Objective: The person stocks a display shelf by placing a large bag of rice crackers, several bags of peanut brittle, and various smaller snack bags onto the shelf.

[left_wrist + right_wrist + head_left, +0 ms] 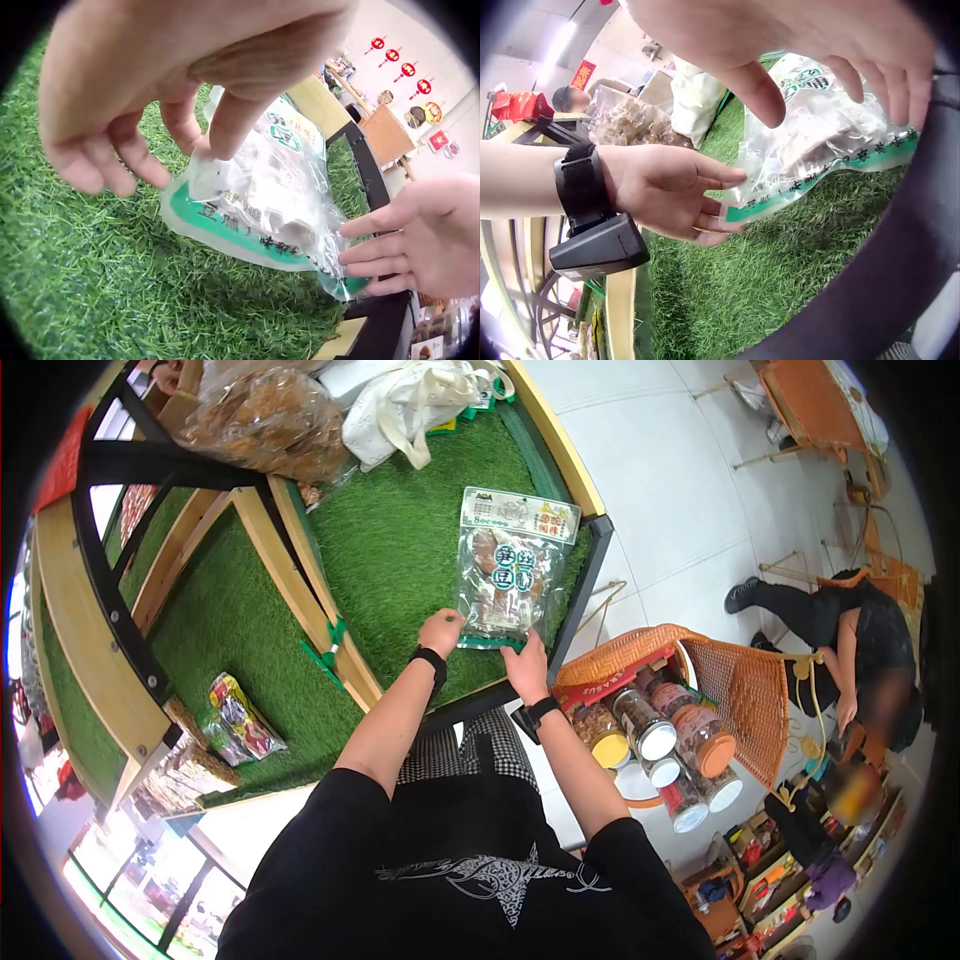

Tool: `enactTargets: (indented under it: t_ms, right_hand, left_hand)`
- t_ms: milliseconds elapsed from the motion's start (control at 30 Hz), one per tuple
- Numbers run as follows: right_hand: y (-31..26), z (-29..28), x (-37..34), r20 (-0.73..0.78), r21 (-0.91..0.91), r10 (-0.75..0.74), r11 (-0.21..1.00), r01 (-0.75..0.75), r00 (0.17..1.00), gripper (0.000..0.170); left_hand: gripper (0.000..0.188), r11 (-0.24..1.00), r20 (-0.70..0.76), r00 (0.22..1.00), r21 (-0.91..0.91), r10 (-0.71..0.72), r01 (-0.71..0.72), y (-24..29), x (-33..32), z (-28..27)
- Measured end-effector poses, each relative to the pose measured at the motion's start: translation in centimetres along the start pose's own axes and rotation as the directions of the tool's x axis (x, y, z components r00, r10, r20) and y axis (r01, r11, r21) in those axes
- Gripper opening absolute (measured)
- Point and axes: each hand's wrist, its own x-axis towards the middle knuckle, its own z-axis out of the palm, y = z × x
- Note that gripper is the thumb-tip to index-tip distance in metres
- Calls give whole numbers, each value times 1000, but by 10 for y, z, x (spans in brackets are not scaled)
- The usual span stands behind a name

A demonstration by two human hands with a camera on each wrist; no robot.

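A clear plastic bag of food (510,575) with green lettering and a green lower edge lies flat on green artificial turf. At its lower left corner is my left hand (441,632); in the left wrist view the thumb and forefinger of this hand (202,82) pinch the film of the bag (262,180). My right hand (527,665) is by the lower right corner. Its fairly straight fingers (379,255) touch the bag's edge in the left wrist view, and its thumb (757,94) is over the bag (817,142) in the right wrist view.
A large bag of brown food (270,425) and a white cloth bag (405,405) lie at the far end of the turf. Colourful packets (240,720) are on the left shelf. A wicker chair (740,700) beside several lidded jars stands at the right. People sit farther right.
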Motion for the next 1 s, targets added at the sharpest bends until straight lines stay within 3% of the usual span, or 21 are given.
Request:
enactTargets:
  t_ms: [33,100,167,233,267,300,367,433,500,533,567,633,667,700,767,800,867,1000]
  right_hand:
    - [0,0,-2,5,-6,-16,1000,16,1000,66]
    - [-2,-2,-7,-3,58,-12,998,12,1000,64]
    - [-4,-6,-11,-3,87,-32,996,32,999,63]
    - [-4,-5,-12,-31,228,33,973,-25,999,60]
    - [-3,-5,-13,-43,291,49,956,-34,998,59]
    - [10,4,-7,-63,333,53,942,-29,997,59]
    - [-2,-3,-16,-60,401,80,915,-50,995,60]
    - [-8,0,-21,-25,421,123,901,-101,992,56]
    - [-1,15,-19,240,631,85,743,-222,967,51]
    - [-5,22,-19,388,727,-27,624,-287,921,46]
    - [-6,26,-26,390,722,-44,634,-276,920,46]
    - [-40,18,-66,632,740,-178,428,-519,754,41]
    - [-38,24,-73,683,710,-227,427,-560,694,38]
    - [-31,34,-76,669,724,-266,443,-528,694,34]
    - [-42,39,-109,580,792,-343,452,-412,739,35]
    - [-51,43,-127,591,782,-350,471,-408,727,35]
    - [-68,50,-160,536,809,-305,452,-376,787,39]
    - [-102,78,-224,508,814,-342,492,-310,790,48]
  left_hand:
    - [29,1000,-13,1000,-13,-1,1,2,-3,-1]
    - [13,971,-34,994,-216,99,-104,8,-11,0]
    - [12,965,-61,989,-219,137,-147,19,-29,-4]
    - [15,885,-121,890,-106,441,-453,24,-48,-10]
    - [13,846,-111,851,-100,513,-523,28,-58,-15]
    - [13,841,-124,845,-101,520,-532,34,-69,-24]
    - [11,754,69,857,-514,511,-409,44,-93,-43]
    - [10,743,106,855,-556,507,-372,47,-122,-65]
    - [11,682,131,807,-621,576,-385,42,-150,-87]
    - [12,644,131,796,-671,591,-368,39,-167,-100]
    - [12,632,109,795,-675,596,-381,32,-181,-113]
    - [14,660,112,784,-620,610,-425,10,-206,-136]
    - [15,672,135,788,-620,600,-406,-9,-213,-145]
    - [14,636,123,775,-656,620,-405,-18,-231,-161]
    - [12,686,122,764,-545,634,-482,-51,-251,-191]
    - [12,675,96,768,-552,634,-488,-70,-260,-206]
    - [10,691,43,760,-452,649,-565,-108,-279,-234]
    - [9,646,-51,783,-533,620,-546,-179,-315,-276]
